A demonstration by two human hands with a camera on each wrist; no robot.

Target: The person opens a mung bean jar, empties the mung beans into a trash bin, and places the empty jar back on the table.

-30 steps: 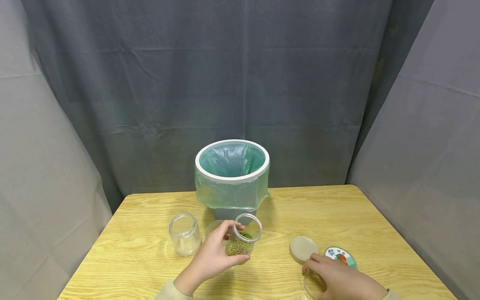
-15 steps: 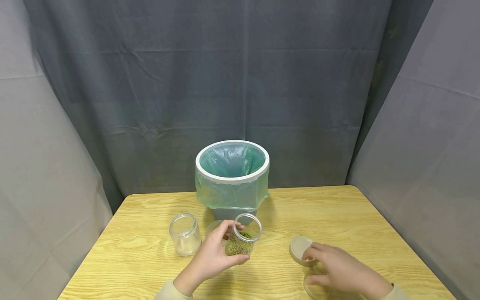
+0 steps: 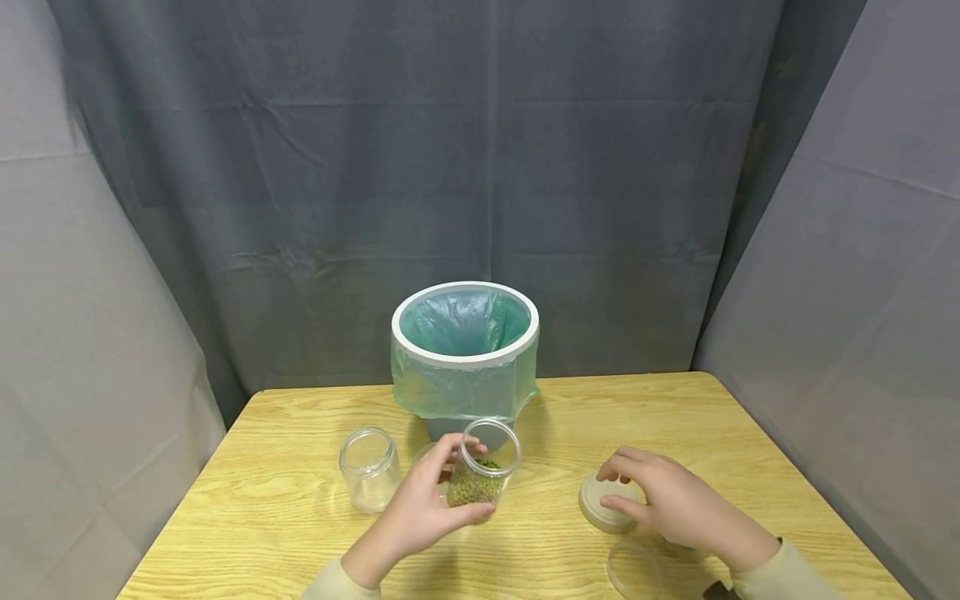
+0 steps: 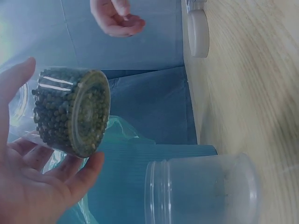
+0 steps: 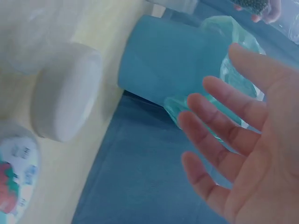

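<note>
My left hand (image 3: pixel 416 512) grips a clear jar (image 3: pixel 474 486) partly filled with small green beans, held tilted above the table. In the left wrist view the beans (image 4: pixel 58 105) lie against the jar's wall and base. Over a round beige lid (image 3: pixel 600 508) hovers my right hand (image 3: pixel 671 500), fingers loosely bent and nothing in them. The right wrist view shows that hand (image 5: pixel 243 135) apart from the thick pale lid (image 5: pixel 67 91). A thin clear disc (image 3: pixel 612 570) lies nearer to me, below the right hand.
An open clear jar (image 3: pixel 370 479) stands left of my left hand. Behind the hands is a bin (image 3: pixel 465 361) with a white rim and green bag. A round lid with a tomato picture (image 5: pixel 14 172) lies beside the beige lid, mostly hidden under my right hand in the head view.
My right hand has left the clear disc and lifted up and away from me, over the beige lid. My left hand has shifted slightly up and left with the jar.
</note>
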